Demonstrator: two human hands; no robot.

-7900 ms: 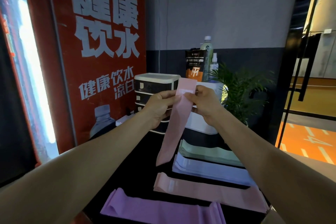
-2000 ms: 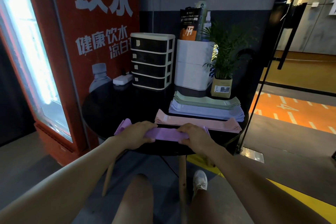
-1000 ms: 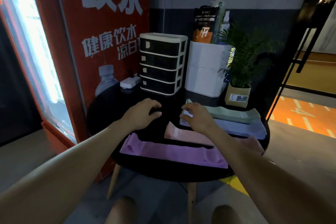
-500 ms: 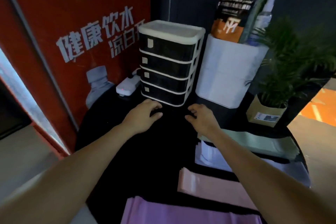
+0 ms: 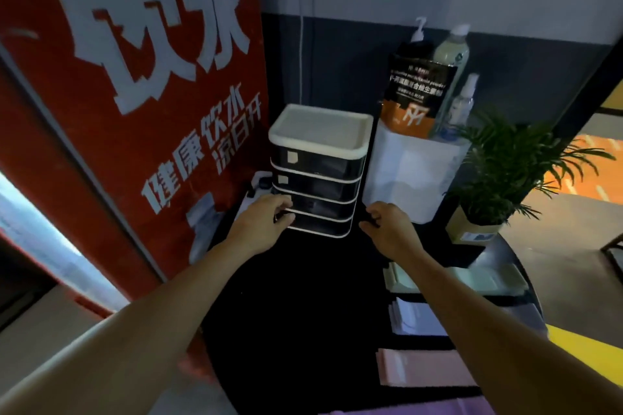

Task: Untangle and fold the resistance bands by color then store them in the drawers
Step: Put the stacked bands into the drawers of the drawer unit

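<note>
Left hand (image 5: 261, 224) fingers curl at the drawers' (image 5: 317, 185) bottom left edge. Right hand (image 5: 387, 226) fingers curl loosely, holding nothing, beside the right edge; bare bench (image 5: 303, 296) lies below both.

Big red poster (image 5: 141, 84) with white Chinese lettering on the left. On the round black desk (image 5: 303, 296) there's a white box (image 5: 411, 175) carrying a black-and-orange pouch (image 5: 416, 94), a pump bottle (image 5: 418, 40), a drink bottle (image 5: 450, 57) and what looks like a small spray bottle (image 5: 463, 104). Potted plant (image 5: 505, 172) just right of it.
</note>
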